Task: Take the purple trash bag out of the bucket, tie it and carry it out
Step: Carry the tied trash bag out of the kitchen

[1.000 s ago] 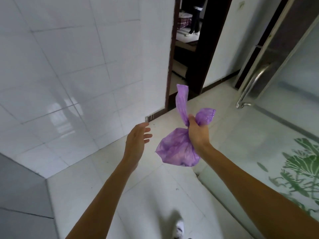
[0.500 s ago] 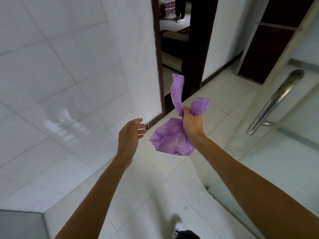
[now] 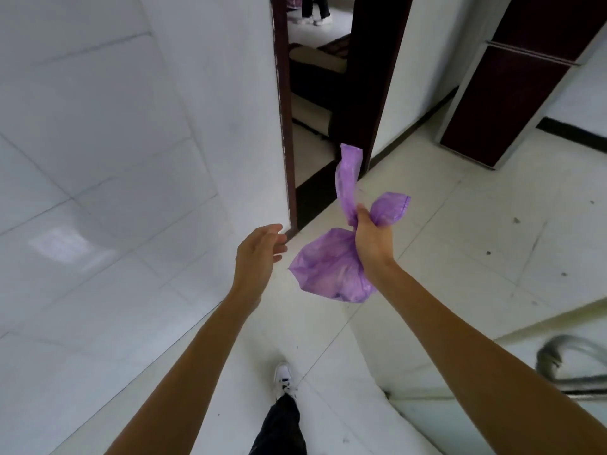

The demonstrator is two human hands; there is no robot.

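The purple trash bag (image 3: 328,267) hangs in mid-air above the floor, its neck bunched in my right hand (image 3: 372,239). Two loose ends of the bag stick up above my fist, one pointing up and one flaring to the right. The bulging body of the bag sags below and left of the hand. My left hand (image 3: 258,252) floats a little to the left of the bag, fingers spread, touching nothing. No bucket is in view.
A white tiled wall (image 3: 115,159) runs along the left. Ahead stands a dark-framed doorway (image 3: 285,126) with another person's feet (image 3: 310,14) beyond it. A dark door (image 3: 505,93) is at right, a metal handle (image 3: 565,356) at lower right. My white shoe (image 3: 284,379) steps on the pale floor tiles.
I have walked forward toward the doorway; it looms closer and the glass door with its handle has slid down to the lower right. Both hands keep their hold and pose.
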